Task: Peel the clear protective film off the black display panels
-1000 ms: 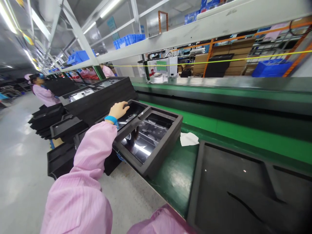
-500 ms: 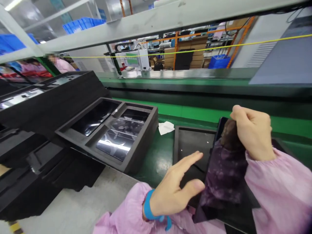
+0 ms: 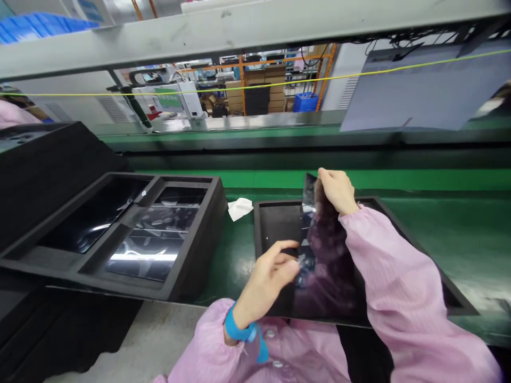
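A glossy dark panel (image 3: pixel 323 260) stands tilted over a black foam tray (image 3: pixel 275 221) on the green belt. My right hand (image 3: pixel 337 190) pinches the panel's top edge, fingers closed. My left hand (image 3: pixel 269 279), with a blue wrist strap, grips the panel's left edge near its lower part, thumb and fingers closed on it. Both arms are in pink sleeves. The panel hides much of the tray's floor.
A second black foam tray (image 3: pixel 187 266) with shiny panels in its compartments sits at the left, beside a stack of black trays (image 3: pixel 43 159). A white scrap (image 3: pixel 240 207) lies on the green conveyor (image 3: pixel 439 223). A white machine (image 3: pixel 167 101) stands behind the far rail.
My left hand has left the left tray and come across to take the panel's left edge. My right hand came into view holding the panel's top. The view has swung right.
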Demonstrator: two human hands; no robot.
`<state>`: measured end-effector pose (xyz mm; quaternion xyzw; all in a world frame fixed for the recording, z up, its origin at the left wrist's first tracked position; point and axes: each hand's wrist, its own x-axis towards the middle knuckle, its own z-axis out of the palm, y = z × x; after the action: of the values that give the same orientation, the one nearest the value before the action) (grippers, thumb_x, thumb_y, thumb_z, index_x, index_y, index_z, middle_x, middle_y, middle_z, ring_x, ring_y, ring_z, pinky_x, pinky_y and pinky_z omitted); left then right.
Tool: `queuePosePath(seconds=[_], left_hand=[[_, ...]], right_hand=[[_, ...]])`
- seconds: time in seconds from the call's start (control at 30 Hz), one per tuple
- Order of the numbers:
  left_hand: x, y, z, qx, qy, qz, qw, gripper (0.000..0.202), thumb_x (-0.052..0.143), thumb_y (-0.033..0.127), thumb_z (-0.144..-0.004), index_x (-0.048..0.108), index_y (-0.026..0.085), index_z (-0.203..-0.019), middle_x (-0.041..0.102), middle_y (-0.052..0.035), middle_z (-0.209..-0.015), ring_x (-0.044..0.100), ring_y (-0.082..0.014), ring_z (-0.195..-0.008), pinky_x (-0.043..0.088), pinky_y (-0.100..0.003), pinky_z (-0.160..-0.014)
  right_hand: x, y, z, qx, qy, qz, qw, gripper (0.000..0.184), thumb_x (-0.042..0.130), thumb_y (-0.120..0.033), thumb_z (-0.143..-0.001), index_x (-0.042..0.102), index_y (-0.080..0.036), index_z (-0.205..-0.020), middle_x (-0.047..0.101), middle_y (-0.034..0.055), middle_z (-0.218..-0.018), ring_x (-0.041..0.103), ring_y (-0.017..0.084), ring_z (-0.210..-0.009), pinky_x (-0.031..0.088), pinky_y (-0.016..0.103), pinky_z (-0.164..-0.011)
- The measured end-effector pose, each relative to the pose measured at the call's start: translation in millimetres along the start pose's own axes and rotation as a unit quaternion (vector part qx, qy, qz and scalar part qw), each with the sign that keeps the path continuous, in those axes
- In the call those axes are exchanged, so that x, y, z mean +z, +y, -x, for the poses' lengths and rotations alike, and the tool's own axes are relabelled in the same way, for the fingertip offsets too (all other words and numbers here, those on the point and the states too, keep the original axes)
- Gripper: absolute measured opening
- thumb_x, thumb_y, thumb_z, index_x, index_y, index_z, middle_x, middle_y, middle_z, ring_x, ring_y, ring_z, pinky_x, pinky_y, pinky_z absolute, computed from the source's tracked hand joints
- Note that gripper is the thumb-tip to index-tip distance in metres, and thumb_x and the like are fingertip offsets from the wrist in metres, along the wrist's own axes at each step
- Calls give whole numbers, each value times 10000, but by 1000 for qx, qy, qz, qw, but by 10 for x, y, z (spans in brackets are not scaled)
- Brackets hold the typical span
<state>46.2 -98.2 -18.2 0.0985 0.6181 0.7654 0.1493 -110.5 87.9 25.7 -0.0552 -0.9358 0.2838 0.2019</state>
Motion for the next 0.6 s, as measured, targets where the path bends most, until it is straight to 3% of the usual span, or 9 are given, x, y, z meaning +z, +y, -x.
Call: queuePosePath(seconds=[0.07, 0.13, 0.27, 0.33, 0.4, 0.5, 0.6], left_hand=[[75, -71, -32, -22, -23, 38, 999, 629, 701, 415, -784, 410, 219, -1306, 681, -40, -944, 642, -168, -848, 476, -288, -786], [147, -129, -47, 1, 10, 70, 998, 655, 692, 345, -806, 330, 240, -1341, 683, -29, -960, 647, -159, -888, 470, -281, -831], [186, -117, 2, 22, 28, 140, 989, 585, 675, 284, -824, 328, 217, -1291, 706, -34, -964, 669, -160, -888, 489, -289, -858], [155, -68, 48, 21, 31, 166, 985, 582, 684, 237, -816, 327, 213, -1274, 713, -30, -970, 670, -146, -867, 497, -275, -844], [128, -20, 90, 20, 28, 184, 982, 569, 678, 207, -821, 330, 216, -1272, 718, -17, -938, 666, -122, -823, 504, -243, -794], [131, 35, 135, 17, 12, 205, 979, 534, 671, 185, -827, 354, 225, -1255, 715, 9, -864, 652, -92, -741, 504, -197, -713], [155, 78, 166, 15, 15, 210, 977, 526, 667, 170, -826, 372, 226, -1258, 713, 0, -861, 655, -96, -736, 506, -193, -701]], right_hand=[[-76, -108, 54, 3, 0, 10, 1000, 475, 343, -437, -922, 476, -176, -548, 494, 38, -553, 470, 160, -556, 260, 278, -554], [-175, -184, 101, -18, -17, 1, 1000, 459, 340, -463, -917, 494, -183, -587, 524, 32, -589, 506, 166, -611, 271, 275, -581], [-394, -99, 203, -58, -39, 46, 997, 364, 355, -454, -913, 603, -219, -788, 644, 24, -786, 576, 195, -744, 311, 271, -622], [-479, 25, 286, -71, -23, 101, 992, 328, 396, -424, -896, 634, -211, -822, 660, 45, -781, 589, 217, -726, 332, 287, -625], [-536, 132, 398, -104, 30, 125, 986, 295, 431, -359, -883, 669, -185, -876, 666, 62, -740, 607, 217, -684, 379, 299, -638], [-601, 183, 602, -190, 168, 131, 958, 263, 458, -235, -878, 690, -129, -942, 688, 83, -780, 639, 197, -675, 441, 287, -643], [-693, 124, 825, -264, 245, 89, 929, 163, 526, -182, -871, 684, -143, -860, 697, 98, -922, 662, 198, -839, 501, 284, -762]])
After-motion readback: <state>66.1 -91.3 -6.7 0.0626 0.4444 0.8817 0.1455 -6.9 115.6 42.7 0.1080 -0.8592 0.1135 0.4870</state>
